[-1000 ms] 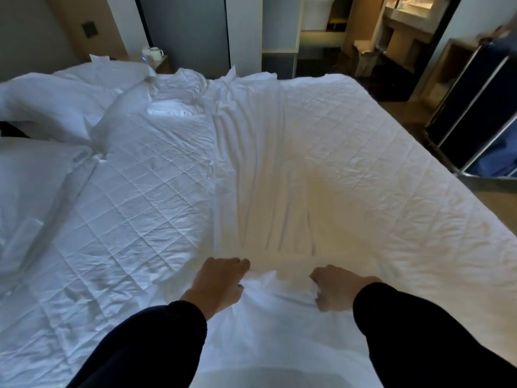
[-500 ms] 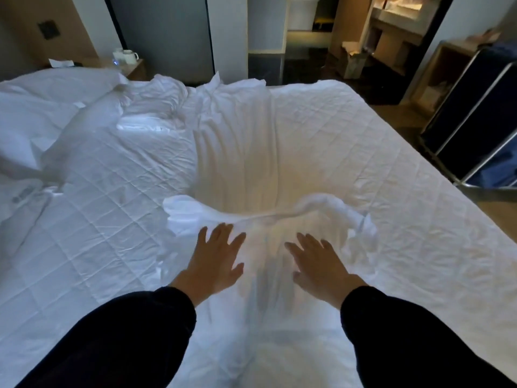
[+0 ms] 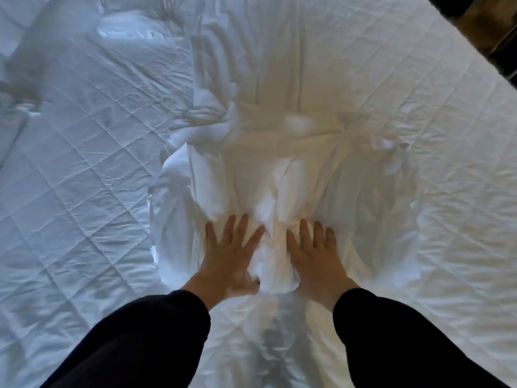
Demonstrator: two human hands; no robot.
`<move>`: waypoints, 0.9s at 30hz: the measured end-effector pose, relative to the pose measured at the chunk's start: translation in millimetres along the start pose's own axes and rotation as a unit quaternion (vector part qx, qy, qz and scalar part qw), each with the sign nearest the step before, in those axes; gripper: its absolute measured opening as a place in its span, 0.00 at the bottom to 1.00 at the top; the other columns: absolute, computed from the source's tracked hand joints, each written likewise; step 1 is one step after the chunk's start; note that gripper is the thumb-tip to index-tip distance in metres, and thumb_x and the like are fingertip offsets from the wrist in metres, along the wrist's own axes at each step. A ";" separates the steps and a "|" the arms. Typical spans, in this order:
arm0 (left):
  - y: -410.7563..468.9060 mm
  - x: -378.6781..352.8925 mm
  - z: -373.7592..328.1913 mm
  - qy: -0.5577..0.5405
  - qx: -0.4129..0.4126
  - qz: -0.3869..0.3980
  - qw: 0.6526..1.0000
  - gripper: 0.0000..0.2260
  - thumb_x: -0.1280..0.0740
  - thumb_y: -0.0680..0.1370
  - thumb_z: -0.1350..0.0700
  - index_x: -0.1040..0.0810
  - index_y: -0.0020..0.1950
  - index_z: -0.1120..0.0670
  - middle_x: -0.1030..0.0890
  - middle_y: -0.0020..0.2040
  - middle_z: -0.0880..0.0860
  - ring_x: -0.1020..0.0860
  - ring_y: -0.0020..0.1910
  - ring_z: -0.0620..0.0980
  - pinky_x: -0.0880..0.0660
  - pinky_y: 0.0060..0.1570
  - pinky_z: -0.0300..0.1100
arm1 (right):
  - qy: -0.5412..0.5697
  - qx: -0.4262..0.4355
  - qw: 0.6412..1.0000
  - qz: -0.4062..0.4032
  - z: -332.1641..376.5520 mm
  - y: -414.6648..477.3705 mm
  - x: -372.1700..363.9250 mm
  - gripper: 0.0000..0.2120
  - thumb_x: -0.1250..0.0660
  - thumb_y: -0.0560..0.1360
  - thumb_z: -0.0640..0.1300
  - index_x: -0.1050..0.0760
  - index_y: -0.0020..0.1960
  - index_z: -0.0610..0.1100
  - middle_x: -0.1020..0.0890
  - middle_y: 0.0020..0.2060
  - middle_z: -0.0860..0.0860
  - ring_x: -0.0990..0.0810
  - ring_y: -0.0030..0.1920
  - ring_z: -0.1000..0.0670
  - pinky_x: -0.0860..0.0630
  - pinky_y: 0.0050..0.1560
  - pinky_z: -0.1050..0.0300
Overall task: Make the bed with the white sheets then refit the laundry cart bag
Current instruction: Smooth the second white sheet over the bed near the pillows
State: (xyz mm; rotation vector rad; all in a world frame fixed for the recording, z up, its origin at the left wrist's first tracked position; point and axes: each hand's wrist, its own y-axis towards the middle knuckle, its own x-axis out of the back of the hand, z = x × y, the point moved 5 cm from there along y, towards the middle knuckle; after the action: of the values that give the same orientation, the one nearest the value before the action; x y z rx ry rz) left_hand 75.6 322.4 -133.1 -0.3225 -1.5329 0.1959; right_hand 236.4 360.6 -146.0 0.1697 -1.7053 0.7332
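White crumpled bed sheet (image 3: 279,169) lying bunched in long strip down middle of white quilted mattress pad (image 3: 84,191), running away from me.

Head view: my left hand (image 3: 229,256) pressing flat on sheet, fingers straight and spread, gripping nothing. My right hand (image 3: 316,256) pressing flat just beside it, fingers straight, gripping nothing. Raised fold of sheet (image 3: 275,247) standing between both hands, touching each. My black long sleeves (image 3: 140,345) showing at bottom. Dark floor (image 3: 481,21) showing past bed's far right corner.

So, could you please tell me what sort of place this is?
Probably a bedroom: a wide white quilted mattress cover fills the view, with a crumpled white sheet lying on it.
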 end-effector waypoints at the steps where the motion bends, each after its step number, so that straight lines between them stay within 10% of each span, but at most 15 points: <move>1: -5.7 -1.5 -0.5 -0.001 -0.007 -0.004 1.000 0.50 0.31 0.60 0.35 0.51 0.76 0.47 0.46 0.77 0.61 0.44 0.74 0.65 0.48 0.64 0.74 | -0.006 -0.001 1.000 -0.003 -1.1 0.7 3.4 0.41 0.23 0.54 0.54 0.26 0.64 0.41 0.25 0.62 0.34 0.26 0.58 0.27 0.32 0.58 0.29; 8: -24.6 -6.7 1.8 0.018 -0.025 -0.020 0.999 0.53 0.26 0.58 0.37 0.47 0.77 0.49 0.40 0.74 0.64 0.36 0.71 0.66 0.41 0.62 0.73 | 0.063 0.039 0.997 -0.031 -3.1 -10.6 37.8 0.19 0.39 0.75 0.41 0.33 0.66 0.49 0.28 0.56 0.48 0.23 0.55 0.43 0.27 0.51 0.51; 13: -26.4 4.2 -4.0 0.015 0.013 -0.012 1.000 0.41 0.37 0.76 0.61 0.63 0.77 0.47 0.55 0.78 0.59 0.51 0.76 0.60 0.47 0.69 0.66 | 0.082 0.013 0.995 -0.057 1.6 -19.9 47.4 0.17 0.40 0.77 0.40 0.30 0.65 0.51 0.22 0.50 0.50 0.20 0.50 0.44 0.24 0.50 0.49; 27: -99.0 -0.3 0.0 0.037 -0.012 -0.010 0.999 0.42 0.36 0.74 0.66 0.60 0.78 0.48 0.53 0.77 0.58 0.48 0.75 0.61 0.42 0.67 0.64 | 0.091 -0.023 0.995 -0.041 49.9 -88.1 61.3 0.19 0.41 0.77 0.37 0.26 0.64 0.50 0.18 0.51 0.47 0.19 0.53 0.42 0.25 0.53 0.51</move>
State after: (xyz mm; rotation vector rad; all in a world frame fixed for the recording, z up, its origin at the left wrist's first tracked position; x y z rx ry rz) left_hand 68.1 229.0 -101.1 -0.3289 -1.4664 0.1480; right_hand 220.7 280.0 -60.7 0.1362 -1.5315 0.6289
